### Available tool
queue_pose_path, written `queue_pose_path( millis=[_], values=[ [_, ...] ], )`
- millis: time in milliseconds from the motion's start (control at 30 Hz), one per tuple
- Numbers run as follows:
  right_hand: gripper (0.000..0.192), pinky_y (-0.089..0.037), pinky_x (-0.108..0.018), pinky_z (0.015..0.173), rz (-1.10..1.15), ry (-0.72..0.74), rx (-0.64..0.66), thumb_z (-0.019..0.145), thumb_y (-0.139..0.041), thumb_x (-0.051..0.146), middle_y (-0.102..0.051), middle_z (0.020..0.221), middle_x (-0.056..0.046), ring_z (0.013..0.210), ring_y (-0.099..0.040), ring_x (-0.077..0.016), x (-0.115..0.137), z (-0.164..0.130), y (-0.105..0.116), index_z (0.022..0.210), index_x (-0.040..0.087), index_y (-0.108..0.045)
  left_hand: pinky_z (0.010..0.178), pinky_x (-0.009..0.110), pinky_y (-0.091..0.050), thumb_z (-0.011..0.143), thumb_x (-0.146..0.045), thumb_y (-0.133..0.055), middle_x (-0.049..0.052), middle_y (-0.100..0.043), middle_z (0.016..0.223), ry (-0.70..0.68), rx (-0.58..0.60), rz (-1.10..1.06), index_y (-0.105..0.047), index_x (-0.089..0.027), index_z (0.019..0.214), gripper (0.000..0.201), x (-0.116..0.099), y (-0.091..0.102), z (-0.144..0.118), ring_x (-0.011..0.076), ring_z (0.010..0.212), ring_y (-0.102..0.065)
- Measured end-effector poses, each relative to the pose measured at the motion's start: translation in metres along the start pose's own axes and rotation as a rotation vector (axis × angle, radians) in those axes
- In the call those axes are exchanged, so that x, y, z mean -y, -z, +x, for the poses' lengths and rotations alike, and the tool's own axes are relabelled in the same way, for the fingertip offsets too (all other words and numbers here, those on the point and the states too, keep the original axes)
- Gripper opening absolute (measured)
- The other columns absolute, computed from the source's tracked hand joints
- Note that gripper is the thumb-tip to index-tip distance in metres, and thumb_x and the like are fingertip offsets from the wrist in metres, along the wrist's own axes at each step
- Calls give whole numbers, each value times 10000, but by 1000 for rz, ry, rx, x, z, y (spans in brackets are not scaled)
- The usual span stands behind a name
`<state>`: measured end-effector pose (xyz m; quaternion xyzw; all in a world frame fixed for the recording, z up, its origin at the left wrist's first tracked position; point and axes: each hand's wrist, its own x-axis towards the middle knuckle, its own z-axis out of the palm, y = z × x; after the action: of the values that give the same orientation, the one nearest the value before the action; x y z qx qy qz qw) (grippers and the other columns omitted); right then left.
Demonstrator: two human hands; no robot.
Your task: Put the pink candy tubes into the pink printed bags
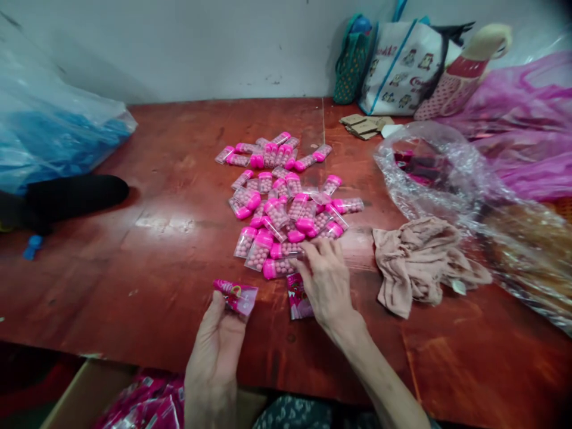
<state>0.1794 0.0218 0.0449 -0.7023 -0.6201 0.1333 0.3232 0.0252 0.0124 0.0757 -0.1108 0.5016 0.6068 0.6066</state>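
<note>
My left hand [218, 342] is closed on a pink printed wrapper [241, 300], pinched between thumb and fingers above the table's front part. A pile of small clear candy bottles [277, 211] with pink caps and pink balls inside lies in the middle. At the pile's near edge, my right hand [328, 283] has its thumb and fingers around the end of a candy bottle [286, 250] lying on its side; the fingertips partly hide it. Under that hand, a second pink wrapper [298, 298] lies flat on the table, partly covered.
A crumpled beige cloth [415, 262] lies right of the pile, beside a clear plastic bag [402, 185]. Bags and a bottle in a green holder [351, 65] stand by the wall. A black object [78, 199] lies left. Pink wrappers [147, 405] fill a box below the table edge.
</note>
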Motion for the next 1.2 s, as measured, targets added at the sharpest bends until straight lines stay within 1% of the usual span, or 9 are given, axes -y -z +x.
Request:
queue_pose_path(
  millis=[167,300,400,500,600,767,900,1033,1200],
  values=[
    [74,-387,-368,772,49,122,105,827,-559,184,-587,888,-77,888,-483,-256,-7,26,-20,826,211,-628,591,252,-545,895,-94,-405,28,-704,614,51,-25,-3,-654,-155,633,366,-3,0,6,133,576,-662],
    [176,-414,-364,769,149,74,82,908,-452,240,-598,891,-83,863,-527,-239,-9,15,-5,888,170,-611,602,258,-554,886,-95,-433,36,-708,628,32,-45,-18,-650,-140,643,329,-7,0,8,138,603,-671],
    [283,-451,-273,571,326,-53,133,958,-343,308,-603,740,-37,639,-567,-167,-2,-9,19,966,151,-578,597,267,-555,886,-115,-443,46,-708,630,46,-12,-29,-652,-135,644,321,-7,-2,9,154,616,-677],
    [302,-429,-218,478,887,-343,389,929,-404,401,-608,721,-22,591,-585,-139,13,-32,35,875,163,-581,612,273,-554,890,-126,-436,45,-707,623,48,38,-38,-660,-142,644,333,-5,-7,7,150,602,-672],
    [303,-404,-203,433,1079,-467,403,903,-444,435,-610,732,-20,557,-590,-127,26,-46,35,861,172,-589,621,245,-546,896,-101,-399,44,-714,634,21,30,-39,-665,-143,638,373,-1,-13,1,132,596,-668],
    [323,-495,-325,627,621,-302,118,909,-414,397,-657,837,-78,708,-614,-206,15,-48,25,1039,173,-606,700,288,-546,821,-69,-478,72,-727,735,-6,150,35,-703,-133,750,244,9,-9,-6,173,727,-680],
    [404,-376,-514,893,101,-99,-162,909,-391,377,-588,1121,-175,1042,-490,-326,1,-40,27,1143,119,-597,757,326,-535,743,-69,-589,69,-728,786,-74,255,105,-709,-138,792,147,15,1,-3,170,735,-669],
    [345,-420,-407,875,363,-102,-44,862,-535,333,-582,1103,-110,1023,-508,-255,20,-34,27,1160,164,-569,745,302,-530,672,-114,-700,73,-724,741,-114,325,241,-713,-121,742,72,22,5,-5,163,715,-659],
    [121,-420,-243,572,723,-282,147,813,-626,221,-580,655,19,620,-539,-138,41,-33,17,698,185,-626,702,232,-509,545,-132,-796,35,-702,660,-144,339,316,-706,-120,675,158,33,7,-8,121,646,-626]
  ],
)
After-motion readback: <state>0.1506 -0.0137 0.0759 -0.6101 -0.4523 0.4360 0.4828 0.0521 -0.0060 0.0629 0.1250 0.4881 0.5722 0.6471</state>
